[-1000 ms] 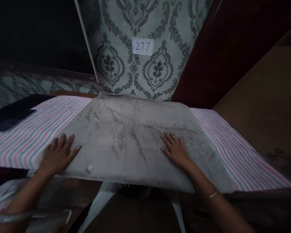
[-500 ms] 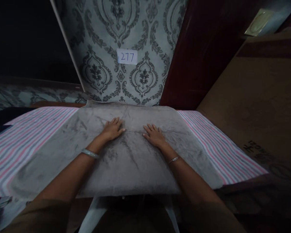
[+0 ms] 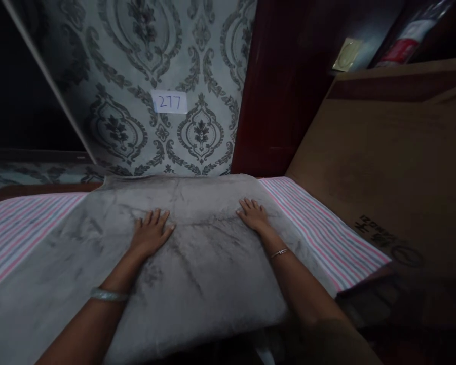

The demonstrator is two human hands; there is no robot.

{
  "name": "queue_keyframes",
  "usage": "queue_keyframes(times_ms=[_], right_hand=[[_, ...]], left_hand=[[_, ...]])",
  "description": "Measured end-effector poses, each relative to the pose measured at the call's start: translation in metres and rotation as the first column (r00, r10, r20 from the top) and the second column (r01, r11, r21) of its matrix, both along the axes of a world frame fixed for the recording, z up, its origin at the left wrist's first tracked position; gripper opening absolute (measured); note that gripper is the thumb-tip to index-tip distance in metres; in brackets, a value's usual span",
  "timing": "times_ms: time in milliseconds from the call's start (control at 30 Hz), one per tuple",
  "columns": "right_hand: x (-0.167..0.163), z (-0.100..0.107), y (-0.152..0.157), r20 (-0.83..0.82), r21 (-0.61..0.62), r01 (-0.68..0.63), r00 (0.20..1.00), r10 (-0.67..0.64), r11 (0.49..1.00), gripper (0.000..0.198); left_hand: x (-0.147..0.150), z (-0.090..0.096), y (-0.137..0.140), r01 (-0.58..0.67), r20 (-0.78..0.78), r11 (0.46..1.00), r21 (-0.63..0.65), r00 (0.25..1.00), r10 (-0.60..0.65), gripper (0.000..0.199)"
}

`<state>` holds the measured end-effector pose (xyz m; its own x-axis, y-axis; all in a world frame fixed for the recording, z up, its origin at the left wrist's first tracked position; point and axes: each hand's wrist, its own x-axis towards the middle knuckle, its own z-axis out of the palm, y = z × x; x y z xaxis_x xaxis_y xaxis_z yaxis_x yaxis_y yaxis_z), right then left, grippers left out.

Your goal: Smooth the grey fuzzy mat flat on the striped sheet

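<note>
A grey plush cloth [image 3: 213, 268] lies spread over the table, with darker creases and brushed marks across its pile. My left hand [image 3: 151, 234] rests palm down on it, left of the middle, fingers spread. Farther right, my right hand [image 3: 254, 215] also lies flat on the cloth, fingers apart, near its right side. Neither hand holds anything. Under the grey cloth is a pink, white and grey striped cloth [image 3: 319, 223], showing on both sides.
A large cardboard box [image 3: 383, 162] stands close on the right, beside a dark red panel [image 3: 266, 91]. Behind the table, a paper marked 277 [image 3: 170, 102] is on the patterned wall [image 3: 201, 45]. A dark screen [image 3: 19, 91] is at the left.
My hands have moved apart over the grey cloth, the left one leftward and nearer to me, the right one toward the right side. The view has turned to the right.
</note>
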<state>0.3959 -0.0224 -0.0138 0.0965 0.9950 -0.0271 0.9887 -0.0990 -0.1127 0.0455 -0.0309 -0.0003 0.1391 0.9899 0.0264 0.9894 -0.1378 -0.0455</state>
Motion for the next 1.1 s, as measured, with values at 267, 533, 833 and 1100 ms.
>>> queue_keyframes(times_ms=[267,533,833,1100], right_hand=[[0.006,-0.003,0.004,-0.065,0.047,0.097,0.993,-0.094,0.994,0.060],[0.008,-0.004,0.006,-0.113,0.079,0.116,0.988,-0.107,0.990,0.057],[0.019,0.006,0.025,-0.104,0.034,0.142,0.985,-0.138,0.989,0.059],[0.014,0.014,0.073,-0.068,0.073,0.135,0.989,-0.130,0.988,0.054]], left_hand=[[-0.003,0.001,0.005,0.002,-0.026,1.000,-0.013,1.000,-0.002,0.064],[-0.007,-0.002,0.009,0.032,-0.039,0.999,0.034,0.999,-0.030,0.063],[0.001,0.014,0.019,-0.040,-0.051,0.994,-0.104,0.998,0.035,0.072],[0.060,0.015,0.062,0.211,0.016,0.977,-0.007,0.977,-0.211,0.064]])
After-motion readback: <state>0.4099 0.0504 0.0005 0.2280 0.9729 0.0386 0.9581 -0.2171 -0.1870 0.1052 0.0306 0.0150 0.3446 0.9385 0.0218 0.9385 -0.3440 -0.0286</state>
